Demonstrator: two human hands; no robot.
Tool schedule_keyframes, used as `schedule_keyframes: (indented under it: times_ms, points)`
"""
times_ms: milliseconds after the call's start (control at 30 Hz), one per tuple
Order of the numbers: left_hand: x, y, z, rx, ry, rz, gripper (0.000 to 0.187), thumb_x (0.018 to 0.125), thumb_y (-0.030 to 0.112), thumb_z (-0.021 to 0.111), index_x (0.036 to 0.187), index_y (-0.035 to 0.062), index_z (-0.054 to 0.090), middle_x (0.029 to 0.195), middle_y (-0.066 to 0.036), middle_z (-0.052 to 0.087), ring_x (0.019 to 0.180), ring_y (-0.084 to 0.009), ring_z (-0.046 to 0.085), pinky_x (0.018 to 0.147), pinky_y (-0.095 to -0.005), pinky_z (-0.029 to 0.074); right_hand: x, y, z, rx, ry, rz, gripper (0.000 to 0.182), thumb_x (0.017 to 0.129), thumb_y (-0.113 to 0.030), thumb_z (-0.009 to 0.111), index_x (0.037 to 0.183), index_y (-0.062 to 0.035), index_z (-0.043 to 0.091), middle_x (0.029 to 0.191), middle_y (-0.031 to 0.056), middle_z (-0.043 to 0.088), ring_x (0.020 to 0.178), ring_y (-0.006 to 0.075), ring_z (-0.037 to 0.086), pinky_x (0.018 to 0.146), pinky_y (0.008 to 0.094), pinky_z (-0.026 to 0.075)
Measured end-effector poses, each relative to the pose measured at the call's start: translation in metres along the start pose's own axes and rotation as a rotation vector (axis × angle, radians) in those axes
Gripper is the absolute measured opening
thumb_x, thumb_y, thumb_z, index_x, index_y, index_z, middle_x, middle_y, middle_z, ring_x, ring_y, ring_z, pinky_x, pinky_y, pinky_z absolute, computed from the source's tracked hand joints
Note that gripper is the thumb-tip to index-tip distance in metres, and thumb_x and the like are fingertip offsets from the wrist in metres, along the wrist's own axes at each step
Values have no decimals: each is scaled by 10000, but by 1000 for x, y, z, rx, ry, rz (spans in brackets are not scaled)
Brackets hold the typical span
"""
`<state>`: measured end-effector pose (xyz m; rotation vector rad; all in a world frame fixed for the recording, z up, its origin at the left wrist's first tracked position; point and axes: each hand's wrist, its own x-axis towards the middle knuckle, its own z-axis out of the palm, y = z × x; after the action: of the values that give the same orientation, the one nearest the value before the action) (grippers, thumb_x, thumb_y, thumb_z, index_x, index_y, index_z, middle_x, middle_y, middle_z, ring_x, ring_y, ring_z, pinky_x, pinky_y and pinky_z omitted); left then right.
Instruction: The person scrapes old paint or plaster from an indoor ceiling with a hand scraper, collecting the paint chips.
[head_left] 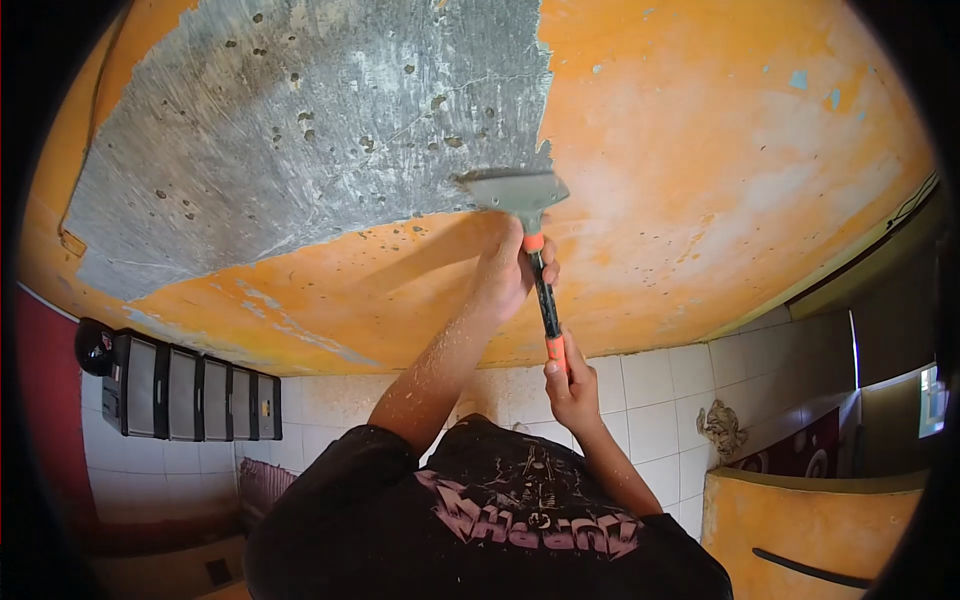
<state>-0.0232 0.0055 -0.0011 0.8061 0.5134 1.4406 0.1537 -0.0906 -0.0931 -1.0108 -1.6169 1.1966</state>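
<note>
Black shirt (490, 510) nearest | scraper (546, 303) at wall (690, 110), blade (512, 188) by the grey patch's edge | left hand (508, 280) wrapped round upper handle (540, 268), right hand (576, 390) closed on lower orange grip (556, 350) | seems light, stiff; best held two-handed, off the blade

A long-handled paint scraper (546, 305) stands near the middle of the frame, its wide grey head (515, 190) uppermost and its black shaft running down and slightly right. Orange-red bands mark the shaft just under the head and near its lower end. The head's broad edge lies over the painted wall (660, 190), where orange paint meets bare grey. That grey patch (350, 90), pitted and streaked, fills the upper left; worn, pale-blotched orange covers the upper right.
</note>
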Motion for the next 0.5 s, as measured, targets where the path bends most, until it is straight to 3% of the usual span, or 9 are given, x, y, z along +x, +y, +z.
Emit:
schedule_keyframes:
  times_ms: [100,233,333,367,467,500]
  points:
    - [-15,-14,-9,-52,63,-23,527,999,603,407,1214,131,502,795,-39,544,652,-192,537,658,-382,459,-12,8,-2,-52,-59,88,555,995,-187,569,1493,-27,386,643,31,516,572,96,498,567,265,434]
    - [5,6,9,-39,9,18,528,1001,596,414,1213,121,508,789,-34,545,640,-187,535,639,-367,454,5,-5,-10,-10,18,-65,537,998,-195,566,1481,-23,408,656,23,522,569,95,497,559,262,431]
    - [11,23,24,14,-24,64,532,1001,597,416,1215,119,508,777,-37,547,618,-183,528,628,-356,449,9,-34,-10,103,-18,30,528,1001,-184,557,1481,-22,408,661,14,526,570,85,494,555,253,427]
    - [6,18,22,-9,6,48,534,1003,597,406,1224,120,502,763,-33,540,602,-177,519,623,-351,446,5,-20,-8,66,6,-51,538,1002,-177,555,1493,-30,391,661,10,528,571,76,491,552,246,424]
    - [-7,-9,5,-42,72,8,528,1009,592,393,1213,118,505,760,-28,535,607,-173,519,624,-348,446,-10,-8,-9,117,-93,73,568,1026,-193,509,1536,-41,310,683,-57,445,542,21,400,500,202,354]
    - [-6,-8,6,-64,46,14,527,1011,591,384,1213,117,496,768,-24,535,608,-174,520,628,-350,448,-8,3,-13,21,-92,5,562,1031,-206,497,1535,-42,311,687,-55,443,548,20,403,504,202,358]
